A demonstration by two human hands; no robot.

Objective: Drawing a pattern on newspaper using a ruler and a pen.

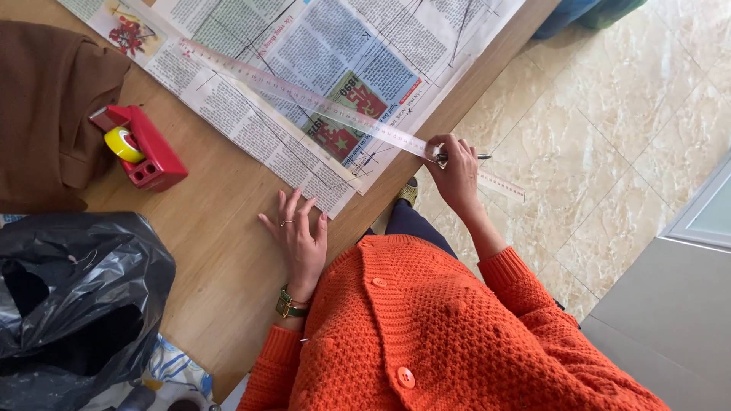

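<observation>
Our right hand (455,173) pinches a pen (466,157) against the clear ruler (335,108) lying across the newspaper (320,46) on the table (221,243), our left hand (298,237) rests spread beside it, and we judge several lines already ruled, more marking likely left.

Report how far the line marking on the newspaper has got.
Done: several dark ruled lines already cross the newspaper. In hand: the right hand grips the clear ruler and a pen at the sheet's corner, while the left hand rests flat on the table. Left: much of the sheet shows no lines.
</observation>
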